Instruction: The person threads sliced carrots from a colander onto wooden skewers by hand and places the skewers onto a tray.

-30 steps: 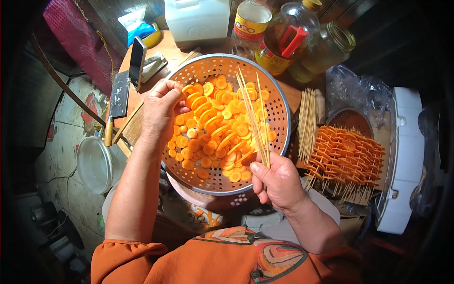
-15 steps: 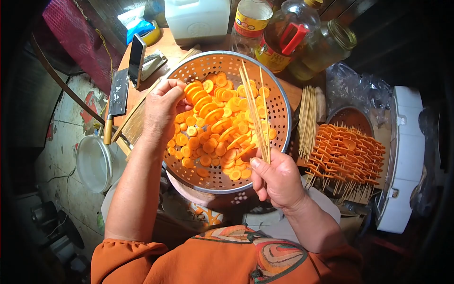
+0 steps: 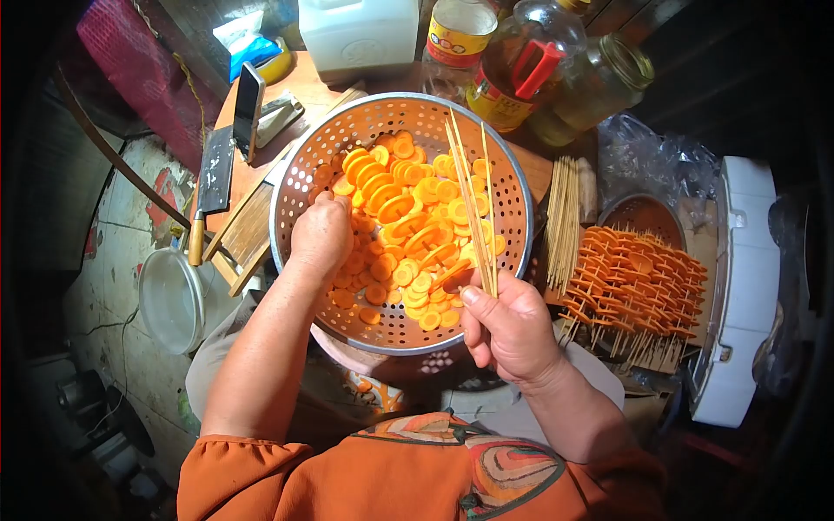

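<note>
My right hand (image 3: 511, 330) is closed around several thin bamboo skewers (image 3: 473, 204) that point up and away. From the same hand a row of threaded carrot slices (image 3: 395, 208) runs up to the left, spaced along a skewer mostly hidden by them. My left hand (image 3: 321, 236) is down among loose carrot slices (image 3: 426, 304) at the left side of a perforated metal colander (image 3: 300, 169). Its fingers are curled and bunched, their tips hidden, so what they hold does not show.
Finished carrot skewers (image 3: 638, 282) are piled at right, beside a bundle of bare skewers (image 3: 565, 217). A white foam box (image 3: 743, 286) stands beyond. Behind are a plastic jug (image 3: 360, 39) and jars. A cleaver (image 3: 215, 178) and phone (image 3: 248, 108) are at left; a white bucket (image 3: 174, 300) is below.
My left hand has moved down and right, from the upper end of the carrot row into the loose slices. The colander has shifted slightly left. My right hand keeps its grip.
</note>
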Tool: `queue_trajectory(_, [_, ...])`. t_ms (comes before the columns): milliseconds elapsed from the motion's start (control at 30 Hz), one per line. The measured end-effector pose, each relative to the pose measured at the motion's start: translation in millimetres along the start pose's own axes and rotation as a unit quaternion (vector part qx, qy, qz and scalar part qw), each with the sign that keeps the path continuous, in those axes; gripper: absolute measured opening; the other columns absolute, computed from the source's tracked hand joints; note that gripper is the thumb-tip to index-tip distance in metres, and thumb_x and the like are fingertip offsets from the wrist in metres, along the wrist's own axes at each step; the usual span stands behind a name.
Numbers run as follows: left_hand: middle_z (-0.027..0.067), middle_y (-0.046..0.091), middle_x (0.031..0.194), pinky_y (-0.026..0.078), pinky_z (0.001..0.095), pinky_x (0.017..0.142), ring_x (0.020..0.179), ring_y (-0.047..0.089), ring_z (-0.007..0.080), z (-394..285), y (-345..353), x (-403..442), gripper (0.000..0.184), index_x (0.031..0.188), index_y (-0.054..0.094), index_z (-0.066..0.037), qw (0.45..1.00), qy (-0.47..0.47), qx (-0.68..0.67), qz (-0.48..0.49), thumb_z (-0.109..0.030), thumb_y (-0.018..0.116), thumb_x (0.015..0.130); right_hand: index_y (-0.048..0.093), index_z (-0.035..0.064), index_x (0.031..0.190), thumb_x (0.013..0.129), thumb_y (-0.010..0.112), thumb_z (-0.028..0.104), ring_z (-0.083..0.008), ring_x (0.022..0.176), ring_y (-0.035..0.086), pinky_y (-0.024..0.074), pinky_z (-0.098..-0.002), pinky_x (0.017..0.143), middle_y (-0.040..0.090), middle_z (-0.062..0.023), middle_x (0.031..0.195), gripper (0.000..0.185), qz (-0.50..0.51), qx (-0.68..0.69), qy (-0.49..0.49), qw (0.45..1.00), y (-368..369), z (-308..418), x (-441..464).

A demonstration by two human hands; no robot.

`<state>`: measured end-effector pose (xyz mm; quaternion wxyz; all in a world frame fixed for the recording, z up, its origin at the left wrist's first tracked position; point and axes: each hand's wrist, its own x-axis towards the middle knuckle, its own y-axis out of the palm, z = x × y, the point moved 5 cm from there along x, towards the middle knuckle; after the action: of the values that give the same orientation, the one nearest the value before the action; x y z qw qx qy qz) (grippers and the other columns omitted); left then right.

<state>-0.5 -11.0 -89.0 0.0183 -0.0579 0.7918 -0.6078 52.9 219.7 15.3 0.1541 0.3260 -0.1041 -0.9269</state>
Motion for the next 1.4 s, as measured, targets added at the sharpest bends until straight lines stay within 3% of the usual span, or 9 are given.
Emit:
queue_trajectory(100, [0.0159, 0.063, 0.073, 0.051, 0.0344, 0.059, 0.061, 0.062, 0.0284, 4, -9, 6, 0.014, 0.086, 0.061, 0.001, 0.987, -0.039, -0.133, 0.085, -0.001, 0.058, 0.073, 0.048, 0.0012, 0.094, 0.092, 0.047, 0.011, -0.0065, 0.036, 0.043, 0.0343, -0.0162, 0.034, 0.051, -0.0033, 0.057, 0.010, 0.000, 0.000, 0.008, 1.000, 0, 1, -2])
queue_trajectory(133, [0.0118, 0.062, 0.072, 0.051, 0.0318, 0.056, 0.059, 0.061, 0.0232, 11, -10, 12, 0.013, 0.085, 0.061, 0.000, 0.956, -0.117, -0.252, 0.099, 0.001, 0.056, 0.074, 0.048, 0.0006, 0.095, 0.092, 0.047, 0.011, -0.0063, 0.036, 0.043, 0.0342, -0.0162, 0.034, 0.051, -0.0032, 0.057, 0.011, 0.009, -0.004, 0.005, 1.000, 0, 2, -2])
queue_trajectory(233, [0.0021, 0.061, 0.077, 0.049, 0.0224, 0.050, 0.060, 0.058, 0.0087, 17, -27, 20, 0.010, 0.088, 0.057, -0.005, 0.716, -0.264, -0.643, 0.068, 0.002, 0.055, 0.081, 0.050, -0.0003, 0.097, 0.092, 0.047, 0.011, -0.0060, 0.037, 0.042, 0.0340, -0.0161, 0.034, 0.051, -0.0032, 0.058, 0.013, 0.018, -0.022, 0.009, 1.000, 1, 2, -2])
queue_trajectory(500, [0.0040, 0.062, 0.082, 0.053, 0.0237, 0.058, 0.064, 0.059, 0.0122, 20, -51, 22, 0.011, 0.090, 0.056, -0.007, 0.570, -0.252, -0.782, -0.007, -0.004, 0.060, 0.080, 0.050, -0.0007, 0.097, 0.092, 0.047, 0.011, -0.0058, 0.037, 0.043, 0.0344, -0.0163, 0.034, 0.052, -0.0034, 0.057, 0.013, 0.023, -0.030, 0.012, 0.999, 4, 1, 1])
queue_trajectory(733, [0.0016, 0.060, 0.077, 0.050, 0.0203, 0.056, 0.062, 0.056, 0.0101, 20, -55, 21, 0.009, 0.086, 0.057, -0.008, 0.603, -0.239, -0.761, -0.030, -0.003, 0.060, 0.079, 0.050, -0.0014, 0.099, 0.092, 0.048, 0.013, -0.0063, 0.039, 0.043, 0.0350, -0.0172, 0.036, 0.053, -0.0041, 0.058, 0.016, 0.025, -0.039, 0.015, 0.999, 5, -1, 1])
queue_trajectory(800, [-0.0002, 0.058, 0.073, 0.048, 0.0200, 0.057, 0.062, 0.055, 0.0085, 18, -60, 24, 0.004, 0.082, 0.058, -0.008, 0.684, -0.187, -0.704, -0.047, -0.005, 0.059, 0.079, 0.050, -0.0012, 0.099, 0.092, 0.047, 0.013, -0.0062, 0.039, 0.043, 0.0350, -0.0171, 0.036, 0.053, -0.0040, 0.058, 0.016, 0.022, -0.040, 0.014, 0.999, 3, -2, 1])
queue_trajectory(1000, [0.0004, 0.060, 0.080, 0.047, 0.0242, 0.062, 0.069, 0.058, 0.0100, 10, -59, 22, 0.004, 0.085, 0.056, -0.011, 0.690, -0.184, -0.700, 0.006, -0.015, 0.055, 0.085, 0.050, -0.0006, 0.099, 0.093, 0.047, 0.011, -0.0059, 0.039, 0.043, 0.0351, -0.0169, 0.036, 0.053, -0.0038, 0.059, 0.014, 0.010, -0.040, 0.013, 0.999, 3, -2, 1])
queue_trajectory(1300, [0.0012, 0.060, 0.080, 0.046, 0.0244, 0.064, 0.072, 0.058, 0.0105, 7, -58, 22, 0.009, 0.087, 0.058, -0.010, 0.696, -0.199, -0.689, -0.027, -0.011, 0.051, 0.082, 0.050, -0.0004, 0.097, 0.092, 0.048, 0.014, -0.0069, 0.038, 0.043, 0.0346, -0.0181, 0.035, 0.052, -0.0037, 0.058, 0.015, 0.006, -0.033, -0.011, 0.999, 2, -4, -2])
queue_trajectory(1400, [0.0034, 0.064, 0.086, 0.047, 0.0268, 0.070, 0.073, 0.059, 0.0129, 1, -68, 22, 0.014, 0.091, 0.061, -0.008, 0.649, -0.215, -0.727, -0.063, -0.008, 0.053, 0.080, 0.049, 0.0025, 0.085, 0.092, 0.049, 0.014, -0.0078, 0.036, 0.044, 0.0352, -0.0183, 0.034, 0.053, -0.0046, 0.057, 0.014, -0.004, 0.001, -0.045, 0.999, -3, -3, -2])
